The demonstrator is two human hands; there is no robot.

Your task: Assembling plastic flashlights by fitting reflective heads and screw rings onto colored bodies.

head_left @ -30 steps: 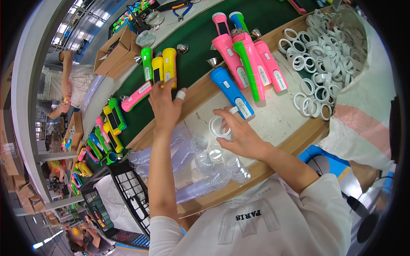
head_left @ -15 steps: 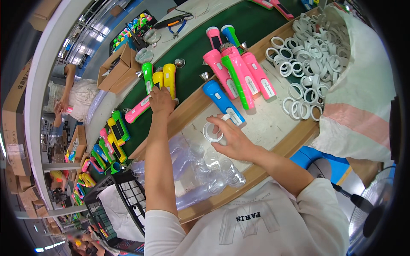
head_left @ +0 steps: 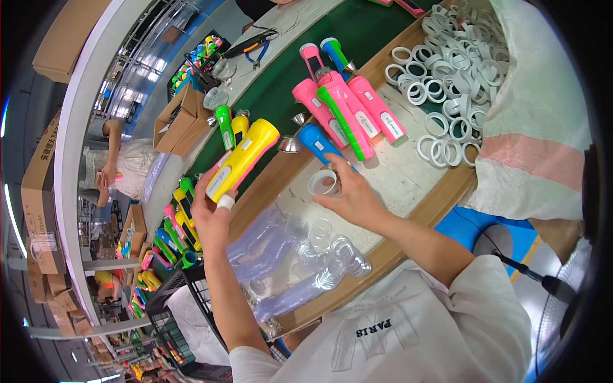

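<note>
My left hand is closed around a yellow flashlight body with pink edging, raised and tilted, its wide head pointing up and to the right. A white covering shows at that thumb's tip. My right hand pinches a white ring between thumb and fingers; whether a clear disc sits inside it I cannot tell. Just beyond the right hand lies a blue flashlight, partly hidden by its fingers. A silver reflector cup is right of the yellow head. Clear round lenses lie in stacks nearer me.
Pink and green flashlights lie together at the board's far side. White rings are heaped at the right, against a woven sack. A green belt runs behind. A black basket stands at lower left; a fan at right.
My left hand has lifted the yellow flashlight off the green belt and brought it nearer me. My right hand still holds the white ring. The whole view has shifted slightly.
</note>
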